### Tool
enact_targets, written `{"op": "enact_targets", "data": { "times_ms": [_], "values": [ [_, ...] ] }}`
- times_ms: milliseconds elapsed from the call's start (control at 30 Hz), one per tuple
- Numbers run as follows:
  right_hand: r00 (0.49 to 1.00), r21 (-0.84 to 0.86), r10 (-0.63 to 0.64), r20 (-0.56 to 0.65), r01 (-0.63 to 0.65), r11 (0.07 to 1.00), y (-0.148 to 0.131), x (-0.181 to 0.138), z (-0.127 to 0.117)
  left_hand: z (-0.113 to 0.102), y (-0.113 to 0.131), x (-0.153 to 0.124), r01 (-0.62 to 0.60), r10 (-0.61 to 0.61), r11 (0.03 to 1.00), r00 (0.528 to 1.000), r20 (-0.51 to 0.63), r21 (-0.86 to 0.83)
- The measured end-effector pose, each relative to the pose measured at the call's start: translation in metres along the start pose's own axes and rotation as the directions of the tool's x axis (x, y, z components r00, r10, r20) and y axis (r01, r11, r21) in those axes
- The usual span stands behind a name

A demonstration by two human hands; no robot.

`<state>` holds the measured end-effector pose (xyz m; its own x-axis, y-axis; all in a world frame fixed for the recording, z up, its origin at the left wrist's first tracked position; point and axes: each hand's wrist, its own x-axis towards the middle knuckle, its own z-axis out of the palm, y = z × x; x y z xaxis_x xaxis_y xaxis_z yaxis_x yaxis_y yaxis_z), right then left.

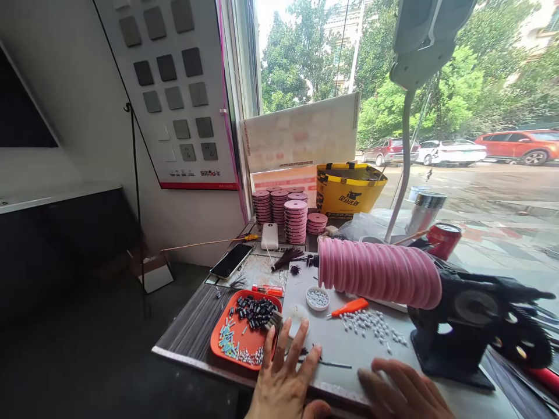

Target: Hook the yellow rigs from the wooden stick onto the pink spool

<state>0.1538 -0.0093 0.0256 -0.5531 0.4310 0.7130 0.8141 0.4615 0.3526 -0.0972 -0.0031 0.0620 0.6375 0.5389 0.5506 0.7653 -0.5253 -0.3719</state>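
My left hand [286,378] rests flat with fingers spread at the near edge of the grey work mat [345,349], just right of the orange tray [218,343] of small black and coloured parts. My right hand [404,393] lies palm down on the mat's near right corner, fingers together, holding nothing. Small white beads [371,326] are scattered on the mat ahead of it, beside an orange-handled tool [349,306] and a small round dish of beads [317,298]. A row of pink spools [379,272] sits on a black winding machine [476,326].
Stacks of pink spools [288,212] stand at the back by the window, with a yellow bag [349,189], a phone [231,260], a white power bank [269,235], a red can [443,240] and a metal cup [425,212]. A lamp arm [404,157] rises over the table.
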Motion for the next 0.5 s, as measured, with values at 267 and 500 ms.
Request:
{"op": "enact_targets", "data": {
  "times_ms": [267,500],
  "values": [
    [0.991,-0.068,-0.124,-0.051,0.12,0.99,-0.028,0.043,0.002,0.003,-0.001,0.001,0.008,-0.007,1.0,0.999,-0.044,0.019],
    [0.99,-0.105,-0.143,0.011,0.143,0.984,-0.012,0.004,0.0,0.004,0.0,-0.002,0.004,-0.004,1.0,1.0,-0.027,0.002]
  ]
}}
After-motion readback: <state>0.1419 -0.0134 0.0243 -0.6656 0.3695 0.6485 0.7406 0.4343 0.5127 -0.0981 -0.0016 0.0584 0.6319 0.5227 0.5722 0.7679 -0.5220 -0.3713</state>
